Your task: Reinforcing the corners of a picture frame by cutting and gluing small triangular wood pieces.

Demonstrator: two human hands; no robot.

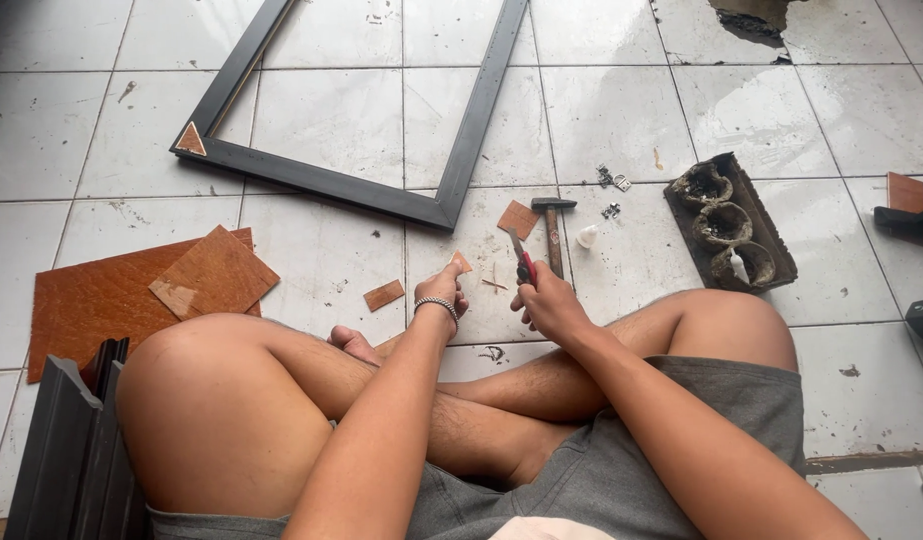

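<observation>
Here the left hand pinches a wood chip, right hand gripping a cutter beside it.

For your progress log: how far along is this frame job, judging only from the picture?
Done: one triangular brace sits in a corner of the dark frame. In hand: right hand works scissors beside a small piece held by left hand. Left: near corner bare; hammer idle.

Just beyond your right hand's fingers lies the wooden-handled steel hammer; further right, the dark rectangular tray of cups. Left of your left hand's fingers lies the small brown board offcut; beyond both, the black rectangular frame.
</observation>
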